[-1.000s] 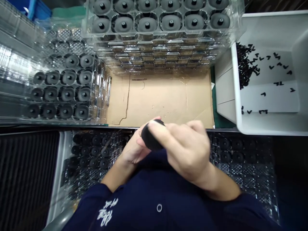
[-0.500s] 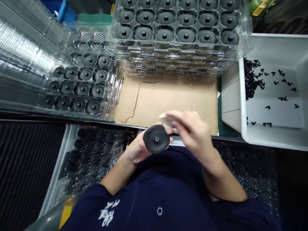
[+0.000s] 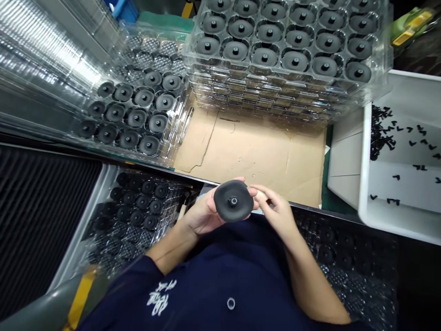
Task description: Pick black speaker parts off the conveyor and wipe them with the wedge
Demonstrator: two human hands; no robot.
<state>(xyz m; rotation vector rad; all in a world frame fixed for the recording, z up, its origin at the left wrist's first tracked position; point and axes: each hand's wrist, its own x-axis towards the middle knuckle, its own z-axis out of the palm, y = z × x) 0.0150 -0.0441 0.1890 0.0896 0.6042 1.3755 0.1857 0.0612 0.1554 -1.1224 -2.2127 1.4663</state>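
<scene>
My left hand is closed around the edge of a dark grey, rounded-square disc with a small raised hub at its centre. The disc's hub side faces up towards me, just in front of my chest. Close to its right edge, my right hand has its fingers curled together. A small pale patch shows at those fingertips, but what they hold is too hidden to name. The fingers beneath the disc are mostly out of sight.
A tall stack of clear trays with similar discs stands at the back, on cardboard. Another disc-filled tray lies left. On the right, a white bin contains small black parts. More trays lie below the table edge.
My right hand, blurred before with a pale flat thing in its fingers, has come down beside the disc's right edge. The left hand still holds the disc. The whole view has shifted and tilted.
</scene>
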